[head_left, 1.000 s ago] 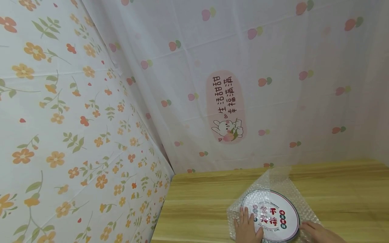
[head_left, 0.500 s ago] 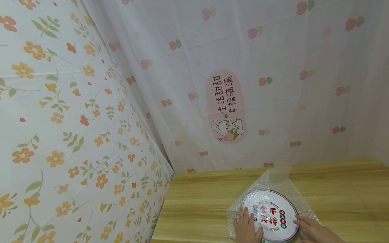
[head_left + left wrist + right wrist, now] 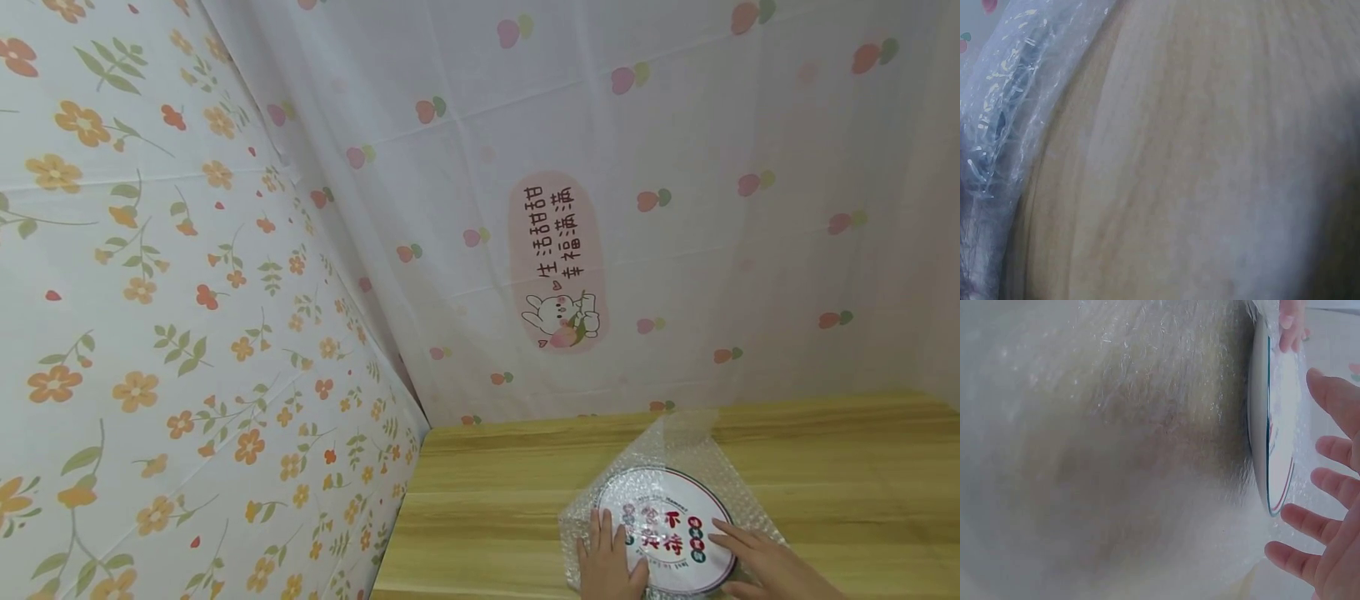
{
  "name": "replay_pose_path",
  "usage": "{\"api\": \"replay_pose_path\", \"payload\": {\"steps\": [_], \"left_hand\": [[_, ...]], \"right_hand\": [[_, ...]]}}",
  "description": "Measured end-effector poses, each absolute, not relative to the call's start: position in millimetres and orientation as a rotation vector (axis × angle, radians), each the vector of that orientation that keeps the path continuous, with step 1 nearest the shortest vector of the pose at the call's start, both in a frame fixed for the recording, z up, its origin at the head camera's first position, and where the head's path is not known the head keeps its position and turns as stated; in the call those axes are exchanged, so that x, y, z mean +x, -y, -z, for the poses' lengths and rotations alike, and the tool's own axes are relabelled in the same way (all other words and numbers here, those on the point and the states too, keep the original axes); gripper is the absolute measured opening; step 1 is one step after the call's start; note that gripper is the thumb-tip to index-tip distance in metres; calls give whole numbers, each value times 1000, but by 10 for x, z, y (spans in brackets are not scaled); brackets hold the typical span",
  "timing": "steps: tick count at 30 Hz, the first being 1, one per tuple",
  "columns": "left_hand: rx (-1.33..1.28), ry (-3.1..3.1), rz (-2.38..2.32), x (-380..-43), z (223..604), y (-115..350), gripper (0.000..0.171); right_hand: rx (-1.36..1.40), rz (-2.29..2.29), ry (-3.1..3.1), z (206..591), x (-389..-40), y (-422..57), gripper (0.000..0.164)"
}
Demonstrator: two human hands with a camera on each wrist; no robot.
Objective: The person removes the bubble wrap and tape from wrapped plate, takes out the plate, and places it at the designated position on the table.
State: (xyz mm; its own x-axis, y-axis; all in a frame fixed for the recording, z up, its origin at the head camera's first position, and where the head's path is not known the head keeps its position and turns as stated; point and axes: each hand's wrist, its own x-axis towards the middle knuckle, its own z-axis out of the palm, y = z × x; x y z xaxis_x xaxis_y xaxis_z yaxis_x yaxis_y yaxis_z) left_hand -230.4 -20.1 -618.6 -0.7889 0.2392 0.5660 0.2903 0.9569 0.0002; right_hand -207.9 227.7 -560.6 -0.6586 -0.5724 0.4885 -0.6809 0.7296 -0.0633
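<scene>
Head | plate [image 3: 667, 533] on bubble wrap [image 3: 726, 469] | left hand [image 3: 609, 563], right hand [image 3: 767, 563] at edges

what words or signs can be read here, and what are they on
"生活甜甜甜": on the pink patch of the patterned sheet.
"幸福满满": beside it, same patch.
"不" and "待": in red on the plate; the red characters next to them are blurred by glare.
Small lettering in the plate's coloured dots and around its design: too small to read.
</scene>
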Motion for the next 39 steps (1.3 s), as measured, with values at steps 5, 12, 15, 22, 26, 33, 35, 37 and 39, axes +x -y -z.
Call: {"api": "replay_pose_path", "payload": {"steps": [5,12,15,22,26,33,35,37,39], "left_hand": [[-376,2572,149,-2310,6180,197,48],[-370,2591,154,-2306,6191,194,48],[-367,2595,149,-2309,6200,195,48],[-362,2586,130,-2321,6200,190,48],[-362,2577,125,-2324,6196,190,48],[-358,2564,133,-2305,6164,189,48],[-355,2586,141,-2297,6148,189,48],[-353,2610,150,-2289,6132,189,48],[-352,2616,153,-2284,6126,187,48]], "right_hand": [[906,-381,2641,5575,-2076,-2240,54],[900,-356,2639,5584,-2089,-2210,54],[888,-335,2616,5597,-2095,-2195,54],[816,-533,2761,5518,-2094,-2132,62],[759,-600,2866,5468,-2110,-2096,64],[811,-370,2535,5561,-2137,-2043,57],[816,-312,2451,5605,-2168,-2037,55],[836,-322,2399,5631,-2201,-2033,53],[849,-350,2378,5640,-2225,-2029,51]]}}
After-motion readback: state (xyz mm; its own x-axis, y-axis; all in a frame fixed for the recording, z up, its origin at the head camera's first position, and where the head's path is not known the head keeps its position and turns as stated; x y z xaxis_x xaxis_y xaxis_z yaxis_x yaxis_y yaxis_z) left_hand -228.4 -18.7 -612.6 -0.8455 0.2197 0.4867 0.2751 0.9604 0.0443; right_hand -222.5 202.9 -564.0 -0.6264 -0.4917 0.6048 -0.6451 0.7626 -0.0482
